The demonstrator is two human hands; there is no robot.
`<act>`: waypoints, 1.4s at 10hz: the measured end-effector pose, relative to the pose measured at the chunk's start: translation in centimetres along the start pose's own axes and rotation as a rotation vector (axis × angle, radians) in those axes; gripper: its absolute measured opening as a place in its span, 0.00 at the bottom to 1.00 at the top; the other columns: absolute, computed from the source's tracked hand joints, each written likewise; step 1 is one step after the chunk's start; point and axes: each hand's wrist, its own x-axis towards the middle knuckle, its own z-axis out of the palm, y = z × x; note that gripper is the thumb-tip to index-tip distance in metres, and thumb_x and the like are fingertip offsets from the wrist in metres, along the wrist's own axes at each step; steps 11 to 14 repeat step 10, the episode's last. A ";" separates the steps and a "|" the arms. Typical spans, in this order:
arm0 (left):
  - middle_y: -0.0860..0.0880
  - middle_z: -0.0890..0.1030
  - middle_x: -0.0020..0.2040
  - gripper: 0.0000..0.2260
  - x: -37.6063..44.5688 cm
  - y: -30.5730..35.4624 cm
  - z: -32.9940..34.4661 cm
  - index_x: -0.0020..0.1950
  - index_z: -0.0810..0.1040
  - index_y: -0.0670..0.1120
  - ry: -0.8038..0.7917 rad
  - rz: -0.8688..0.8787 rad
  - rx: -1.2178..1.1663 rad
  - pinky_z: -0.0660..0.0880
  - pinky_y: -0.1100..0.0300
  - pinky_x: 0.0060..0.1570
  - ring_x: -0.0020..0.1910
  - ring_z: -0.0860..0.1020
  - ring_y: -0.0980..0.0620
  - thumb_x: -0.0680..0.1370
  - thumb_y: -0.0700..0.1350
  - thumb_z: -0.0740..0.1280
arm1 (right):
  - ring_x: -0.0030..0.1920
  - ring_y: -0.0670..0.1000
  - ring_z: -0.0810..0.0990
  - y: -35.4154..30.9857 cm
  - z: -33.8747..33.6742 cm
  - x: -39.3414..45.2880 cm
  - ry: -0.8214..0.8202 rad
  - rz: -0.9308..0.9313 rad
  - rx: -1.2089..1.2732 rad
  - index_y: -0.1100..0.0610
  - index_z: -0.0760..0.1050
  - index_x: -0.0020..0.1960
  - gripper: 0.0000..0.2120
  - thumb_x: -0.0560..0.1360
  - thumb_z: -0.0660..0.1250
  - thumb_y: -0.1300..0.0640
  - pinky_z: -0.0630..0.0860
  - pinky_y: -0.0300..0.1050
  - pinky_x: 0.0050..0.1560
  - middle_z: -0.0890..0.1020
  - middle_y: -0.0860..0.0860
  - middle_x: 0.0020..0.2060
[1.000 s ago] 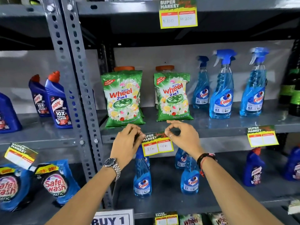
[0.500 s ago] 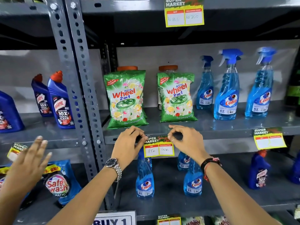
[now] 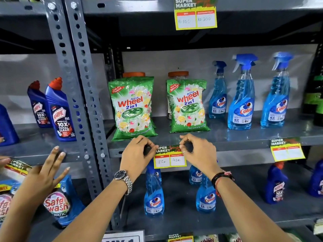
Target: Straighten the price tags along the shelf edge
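The left hand [image 3: 138, 154] pinches the top left corner of the price tag [image 3: 169, 157], and the right hand [image 3: 199, 152] pinches the top right corner, fingers curled shut on its upper edge. The tag hangs from the shelf edge [image 3: 236, 145] below the detergent bags [image 3: 132, 107], nearly level. To finish well, judge the top edge against the shelf lip, nudge both corners evenly, then press flat. Another person's hand [image 3: 43, 173] works a crooked tag [image 3: 16, 167] to the left.

Bright even light, dark shadow under the top shelf [image 3: 139, 7], soft glare on the middle shelf [image 3: 244, 135], wide-angle bowing at edges, corners slightly blurred
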 end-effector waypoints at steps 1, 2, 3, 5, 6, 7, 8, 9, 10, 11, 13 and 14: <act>0.55 0.76 0.41 0.08 0.1 0.1 0.1 0.40 0.76 0.50 0.006 -0.021 -0.038 0.70 0.61 0.38 0.43 0.73 0.55 0.73 0.54 0.67 | 0.49 0.44 0.83 0.0 0.0 0.0 -0.009 0.002 0.004 0.49 0.77 0.43 0.03 0.70 0.68 0.55 0.79 0.43 0.42 0.84 0.39 0.52; 0.54 0.77 0.41 0.08 0.1 0.1 0.1 0.40 0.75 0.50 0.018 -0.038 -0.078 0.69 0.61 0.39 0.43 0.73 0.54 0.72 0.53 0.69 | 0.49 0.45 0.83 -0.2 -0.2 0.0 -0.011 0.013 0.005 0.49 0.77 0.43 0.02 0.70 0.68 0.54 0.78 0.44 0.42 0.85 0.39 0.51; 0.53 0.78 0.41 0.08 0.0 0.2 0.1 0.41 0.74 0.50 0.036 -0.069 -0.130 0.73 0.58 0.41 0.43 0.74 0.53 0.72 0.52 0.70 | 0.47 0.48 0.83 -0.5 -0.1 0.0 -0.002 0.016 -0.022 0.48 0.76 0.45 0.07 0.70 0.69 0.46 0.78 0.45 0.43 0.86 0.41 0.48; 0.55 0.79 0.41 0.13 0.2 0.5 0.3 0.43 0.74 0.51 0.053 -0.130 -0.176 0.72 0.63 0.40 0.43 0.75 0.56 0.68 0.56 0.72 | 0.45 0.51 0.83 -1.0 1.0 0.2 0.018 0.043 -0.113 0.46 0.74 0.50 0.19 0.68 0.66 0.33 0.75 0.46 0.41 0.85 0.45 0.43; 0.55 0.79 0.41 0.12 0.1 0.5 0.3 0.43 0.73 0.52 0.039 -0.139 -0.175 0.68 0.69 0.37 0.43 0.74 0.57 0.68 0.55 0.73 | 0.47 0.50 0.83 -0.8 0.7 0.3 -0.011 0.063 -0.069 0.46 0.75 0.50 0.13 0.70 0.69 0.40 0.77 0.46 0.44 0.85 0.43 0.45; 0.55 0.79 0.42 0.10 0.0 0.4 0.1 0.44 0.73 0.52 0.006 -0.133 -0.162 0.66 0.71 0.38 0.43 0.74 0.57 0.70 0.52 0.72 | 0.50 0.48 0.83 -0.5 0.2 0.5 -0.043 0.077 -0.011 0.46 0.76 0.49 0.08 0.71 0.70 0.52 0.79 0.47 0.47 0.85 0.42 0.47; 0.52 0.81 0.44 0.08 0.0 0.2 -0.4 0.44 0.71 0.54 -0.060 -0.107 -0.182 0.73 0.63 0.42 0.46 0.77 0.55 0.72 0.47 0.70 | 0.52 0.48 0.82 -0.3 -0.2 0.3 -0.074 0.062 -0.003 0.45 0.75 0.50 0.13 0.72 0.66 0.62 0.79 0.48 0.49 0.86 0.43 0.48; 0.52 0.82 0.46 0.10 -0.1 -0.2 -1.0 0.44 0.69 0.54 -0.114 -0.095 -0.176 0.77 0.50 0.46 0.47 0.79 0.54 0.72 0.42 0.68 | 0.55 0.45 0.81 0.4 -0.5 0.6 -0.143 0.018 0.017 0.46 0.75 0.52 0.17 0.72 0.63 0.67 0.78 0.47 0.52 0.85 0.43 0.51; 0.50 0.81 0.48 0.08 0.1 0.8 -2.3 0.46 0.69 0.52 -0.083 -0.077 -0.153 0.78 0.49 0.42 0.41 0.79 0.52 0.74 0.41 0.66 | 0.59 0.46 0.80 0.3 -2.3 0.4 -0.189 -0.001 0.131 0.48 0.73 0.58 0.18 0.74 0.61 0.68 0.76 0.46 0.58 0.83 0.45 0.56; 0.50 0.81 0.48 0.08 0.1 0.8 -2.3 0.46 0.69 0.52 -0.083 -0.077 -0.153 0.78 0.49 0.42 0.41 0.79 0.52 0.74 0.41 0.66 | 0.59 0.46 0.80 0.3 -2.3 0.4 -0.189 -0.001 0.131 0.48 0.73 0.58 0.18 0.74 0.61 0.68 0.76 0.46 0.58 0.83 0.45 0.56; 0.50 0.81 0.48 0.08 0.1 0.8 -2.3 0.46 0.69 0.52 -0.083 -0.077 -0.153 0.78 0.49 0.42 0.41 0.79 0.52 0.74 0.41 0.66 | 0.59 0.46 0.80 0.3 -2.3 0.4 -0.189 -0.001 0.131 0.48 0.73 0.58 0.18 0.74 0.61 0.68 0.76 0.46 0.58 0.83 0.45 0.56; 0.50 0.81 0.48 0.08 0.1 0.8 -2.3 0.46 0.69 0.52 -0.083 -0.077 -0.153 0.78 0.49 0.42 0.41 0.79 0.52 0.74 0.41 0.66 | 0.59 0.46 0.80 0.3 -2.3 0.4 -0.189 -0.001 0.131 0.48 0.73 0.58 0.18 0.74 0.61 0.68 0.76 0.46 0.58 0.83 0.45 0.56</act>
